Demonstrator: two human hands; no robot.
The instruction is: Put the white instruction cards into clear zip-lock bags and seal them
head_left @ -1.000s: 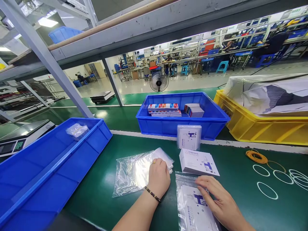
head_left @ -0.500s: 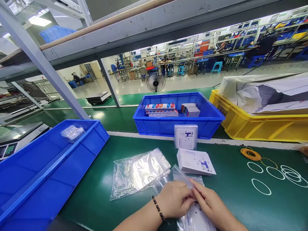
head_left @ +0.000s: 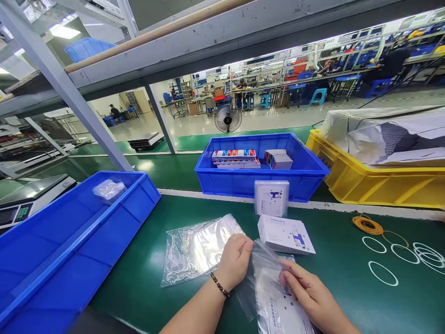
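Between my two hands a clear plastic bag [head_left: 266, 263] is stretched at its top edge. My left hand [head_left: 235, 260], with a beaded bracelet at the wrist, pinches its left corner. The fingers of my right hand [head_left: 306, 290] are closed on the bag's right side. Below it lie bagged white printed cards [head_left: 287, 313], partly covered by the plastic and my right hand. Left of my left hand is a pile of flat clear bags [head_left: 198, 250]. A stack of white printed cards [head_left: 287, 234] sits just beyond my hands, and a bagged card pack [head_left: 271, 198] leans upright behind it.
A blue bin [head_left: 260, 180] holding printed boxes stands behind the cards. At the left is a long blue bin [head_left: 114, 232] with a bagged bundle, beside a scale [head_left: 33, 204]. Yellow rubber bands [head_left: 367, 225] and white rings [head_left: 383, 272] lie right, before a yellow crate [head_left: 378, 185].
My left hand has moved left, away from my right hand, spreading the clear bag between them. The camera view has shifted slightly.
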